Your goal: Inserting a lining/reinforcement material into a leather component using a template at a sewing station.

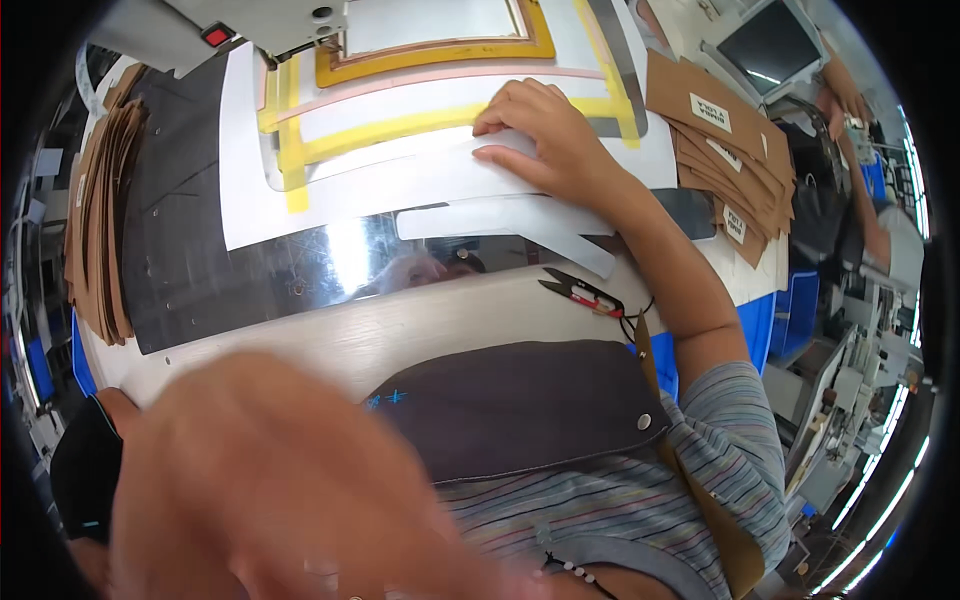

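Observation:
My right hand (545, 135) pinches the near edge of a clear plastic template (390, 150), thumb below and curled fingers above. Yellow and pink tape strips cross the template, and a yellow-brown frame (440, 62) lies on its far part. Under it is a large white sheet (255, 215). Close to the camera, my left hand (270, 470) is large and smeared by motion at the lower left; its fingers cannot be made out. White strips (500, 218) lie on the shiny metal plate (300, 265) just below my right forearm.
Thread snips (585, 292) with red-and-black handles rest near the table's front edge. Brown flat pieces stand stacked on the left (100, 220), and labelled brown pieces (720, 130) pile up on the right. A machine head (240, 25) overhangs the far left. Another person's arm (850, 100) shows far right.

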Tool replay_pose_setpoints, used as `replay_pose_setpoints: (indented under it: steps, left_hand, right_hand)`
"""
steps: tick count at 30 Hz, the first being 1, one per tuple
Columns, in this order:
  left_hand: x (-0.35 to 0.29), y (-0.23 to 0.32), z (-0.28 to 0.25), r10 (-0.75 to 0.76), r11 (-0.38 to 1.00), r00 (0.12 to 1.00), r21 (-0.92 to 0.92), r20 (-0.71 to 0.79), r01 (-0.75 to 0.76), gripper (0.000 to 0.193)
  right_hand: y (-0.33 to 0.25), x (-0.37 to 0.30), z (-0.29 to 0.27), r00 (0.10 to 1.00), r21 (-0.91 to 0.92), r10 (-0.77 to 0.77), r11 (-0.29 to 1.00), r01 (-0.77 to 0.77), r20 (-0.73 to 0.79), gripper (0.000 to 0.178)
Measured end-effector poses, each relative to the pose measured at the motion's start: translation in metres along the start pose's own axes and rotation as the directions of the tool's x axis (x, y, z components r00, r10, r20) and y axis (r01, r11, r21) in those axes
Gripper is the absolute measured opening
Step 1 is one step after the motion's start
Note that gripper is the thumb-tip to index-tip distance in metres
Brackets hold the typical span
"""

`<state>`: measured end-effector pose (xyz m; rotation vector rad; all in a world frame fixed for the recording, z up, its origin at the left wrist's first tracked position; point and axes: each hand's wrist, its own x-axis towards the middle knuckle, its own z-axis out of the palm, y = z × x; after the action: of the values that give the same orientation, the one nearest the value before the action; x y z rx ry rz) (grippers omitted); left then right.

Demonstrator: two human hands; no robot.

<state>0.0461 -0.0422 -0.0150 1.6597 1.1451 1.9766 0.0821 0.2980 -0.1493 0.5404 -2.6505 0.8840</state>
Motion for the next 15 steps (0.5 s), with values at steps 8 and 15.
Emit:
replay_pose_setpoints:
  steps: [8, 15]
  left_hand:
    - [0.034, -0.017, 0.046, -0.098, 0.995, 0.973, 0.041, 0.209, 0.092, 0.021]
    - [0.009, -0.149, 0.062, -0.32, 0.541, 0.762, 0.769, 0.562, -0.34, 0.057]
  right_hand:
    - [0.007, -0.011, 0.0, 0.999, -0.018, 0.038, 0.999, -0.037, 0.022, 0.016]
    - [0.012, 0.0, -0.033, 0.993, 0.117, 0.102, 0.989, -0.095, -0.055, 0.022]
